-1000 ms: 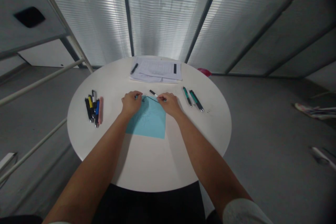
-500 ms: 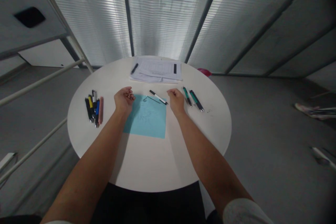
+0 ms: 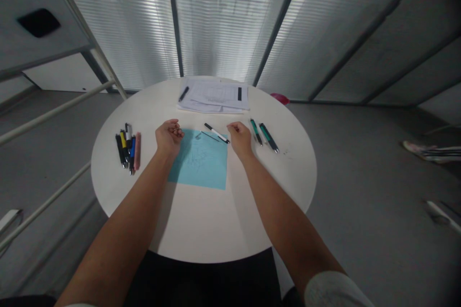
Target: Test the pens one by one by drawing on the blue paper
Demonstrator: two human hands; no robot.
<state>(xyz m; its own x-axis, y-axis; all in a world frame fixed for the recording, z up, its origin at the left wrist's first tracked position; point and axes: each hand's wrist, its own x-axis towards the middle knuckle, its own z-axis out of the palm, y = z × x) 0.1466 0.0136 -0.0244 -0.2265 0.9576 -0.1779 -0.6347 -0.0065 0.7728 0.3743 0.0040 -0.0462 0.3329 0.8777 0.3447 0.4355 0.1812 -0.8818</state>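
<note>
My left hand (image 3: 169, 138) rests at the upper left edge of a blue sheet of paper (image 3: 201, 168), its fingers loosely curled inward with nothing visible in them. At the sheet's upper right corner lies my right hand (image 3: 240, 138), fingers curled, thumb and forefinger close together; nothing shows between them. A white pen with a black end (image 3: 217, 133) lies between the hands, just left of the right fingertips. Below it on the sheet are a thin dark rod (image 3: 210, 135) and a small dark piece (image 3: 198, 136). Faint pencil-like lines mark the paper.
Several pens (image 3: 126, 146) and a pink stick-like item (image 3: 137, 151) lie left on the round white table (image 3: 205, 220). Green-and-black pens (image 3: 268, 137) lie right. Papers (image 3: 212, 96) with a dark pen (image 3: 184, 94) sit at the back. A person's foot (image 3: 414, 147) shows far right.
The whole view has shifted very slightly. Both hands stay in place with their fingers curled, and the pens and paper have not moved.
</note>
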